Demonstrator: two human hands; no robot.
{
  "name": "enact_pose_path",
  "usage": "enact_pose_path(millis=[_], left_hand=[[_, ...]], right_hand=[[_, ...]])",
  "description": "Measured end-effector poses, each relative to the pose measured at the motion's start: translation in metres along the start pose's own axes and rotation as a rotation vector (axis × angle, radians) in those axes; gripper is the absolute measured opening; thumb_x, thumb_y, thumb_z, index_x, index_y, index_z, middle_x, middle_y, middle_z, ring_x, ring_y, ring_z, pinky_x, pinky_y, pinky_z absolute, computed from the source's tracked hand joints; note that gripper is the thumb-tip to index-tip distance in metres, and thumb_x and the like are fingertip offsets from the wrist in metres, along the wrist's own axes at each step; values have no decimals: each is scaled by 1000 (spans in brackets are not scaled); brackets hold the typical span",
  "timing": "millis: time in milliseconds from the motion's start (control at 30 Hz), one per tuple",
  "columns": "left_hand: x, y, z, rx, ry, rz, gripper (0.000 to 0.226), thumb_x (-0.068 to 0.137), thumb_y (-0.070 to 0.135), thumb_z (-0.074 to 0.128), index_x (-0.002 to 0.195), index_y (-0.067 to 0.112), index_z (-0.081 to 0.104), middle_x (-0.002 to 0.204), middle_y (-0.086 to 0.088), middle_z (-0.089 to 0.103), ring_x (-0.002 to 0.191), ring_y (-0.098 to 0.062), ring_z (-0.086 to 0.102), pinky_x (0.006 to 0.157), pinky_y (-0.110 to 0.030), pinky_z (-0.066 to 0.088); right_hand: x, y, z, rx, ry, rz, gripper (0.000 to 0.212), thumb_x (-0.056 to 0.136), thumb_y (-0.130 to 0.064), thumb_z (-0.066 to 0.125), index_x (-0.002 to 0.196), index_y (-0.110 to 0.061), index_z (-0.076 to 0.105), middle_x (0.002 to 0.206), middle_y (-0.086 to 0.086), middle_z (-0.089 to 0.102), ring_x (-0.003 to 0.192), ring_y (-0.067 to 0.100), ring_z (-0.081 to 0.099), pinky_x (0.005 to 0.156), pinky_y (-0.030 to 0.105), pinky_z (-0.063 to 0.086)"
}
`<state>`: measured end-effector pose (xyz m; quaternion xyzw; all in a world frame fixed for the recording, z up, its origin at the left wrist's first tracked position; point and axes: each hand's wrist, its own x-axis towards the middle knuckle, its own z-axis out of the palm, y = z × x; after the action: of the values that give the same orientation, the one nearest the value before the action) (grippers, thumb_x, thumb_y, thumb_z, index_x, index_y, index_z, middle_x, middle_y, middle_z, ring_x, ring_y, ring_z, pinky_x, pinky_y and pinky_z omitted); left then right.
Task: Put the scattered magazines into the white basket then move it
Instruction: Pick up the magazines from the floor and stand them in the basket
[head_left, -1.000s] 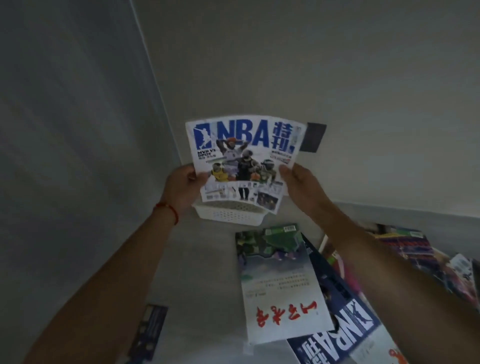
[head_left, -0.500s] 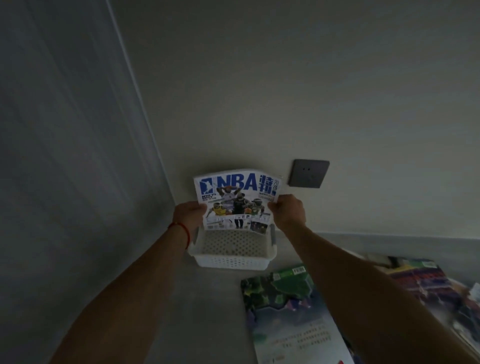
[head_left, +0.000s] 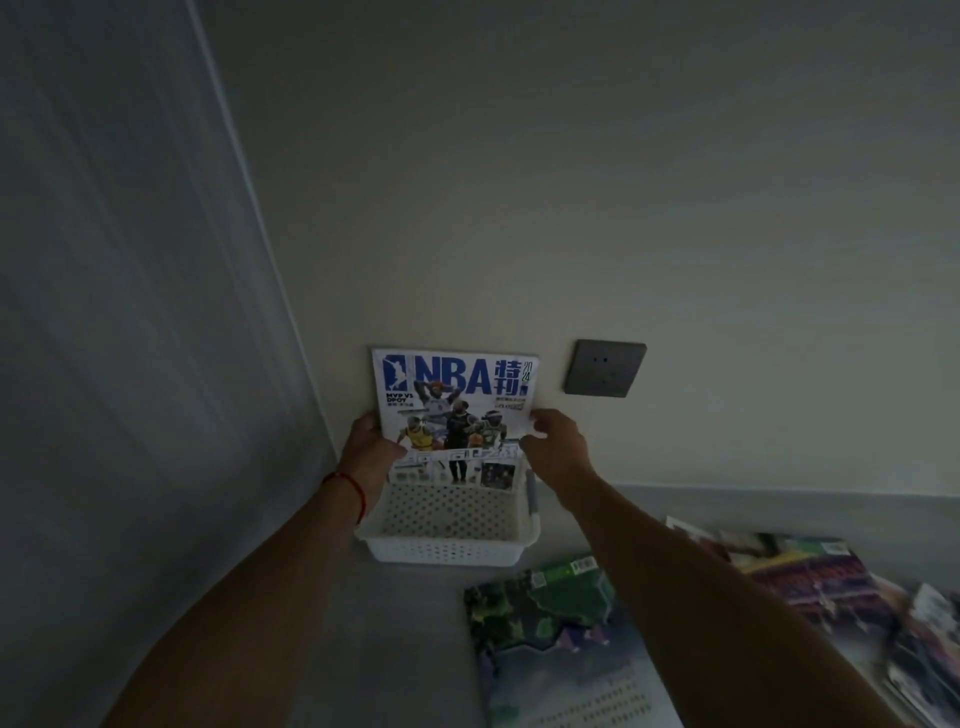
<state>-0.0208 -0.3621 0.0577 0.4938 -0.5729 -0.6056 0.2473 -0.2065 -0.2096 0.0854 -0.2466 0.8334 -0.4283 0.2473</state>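
Head view: NBA magazine (head_left: 457, 415) upright in white basket (head_left: 447, 540)

The white basket (head_left: 451, 540) sits in the far corner, hemmed by the wall on its left and the wall behind it, so it is open only from above, the near side and the right. An NBA magazine (head_left: 454, 410) stands upright across its far end, leaving the near part of the mouth open. Near right, a green magazine (head_left: 550, 623) and more magazines (head_left: 831, 587) cover the floor; the floor near and left of the basket is bare.

The NBA magazine (head_left: 454, 410) hides the white basket's (head_left: 447, 553) far wall and its own lower edge sits out of sight inside. The green-covered magazine (head_left: 550, 644) and blurred magazines (head_left: 852, 597) at right run off frame.
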Motion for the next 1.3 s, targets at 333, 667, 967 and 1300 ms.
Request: enact_pose_path(millis=[333, 667, 967, 1300], left_hand=[[-108, -35, 31, 318, 281, 227, 26, 88, -1, 50, 103, 13, 66, 111, -8, 67, 102, -22, 60, 86, -28, 46], [-253, -166, 110, 694, -153, -37, 67, 76, 5, 63, 141, 5, 43, 138, -16, 45, 132, -32, 39, 114, -35, 28], [-264, -148, 90, 893, -190, 221, 62, 83, 9, 60, 142, 14, 39, 145, -15, 35, 133, -34, 42, 110, -39, 42], [-248, -30, 134, 1181, -438, 589, 31, 93, 18, 55, 124, 22, 51, 110, -8, 71, 104, -32, 66, 87, -41, 52]], right_hand=[[-115, 130, -53, -499, 87, 124, 43, 91, -25, 58, 131, -10, 51, 139, 18, 52, 124, 34, 52, 101, 42, 46], [-186, 188, -52, -531, -130, 449, 50, 92, -24, 58, 134, -7, 37, 136, 17, 44, 129, 37, 43, 103, 51, 44], [-193, 184, -89, -464, -255, 39, 5, 102, -17, 51, 104, -15, 55, 94, 2, 67, 71, 10, 67, 61, 26, 60], [-156, 83, -156, -919, -236, -638, 27, 87, -46, 68, 109, -30, 73, 113, -5, 74, 111, 20, 66, 99, 33, 42]])
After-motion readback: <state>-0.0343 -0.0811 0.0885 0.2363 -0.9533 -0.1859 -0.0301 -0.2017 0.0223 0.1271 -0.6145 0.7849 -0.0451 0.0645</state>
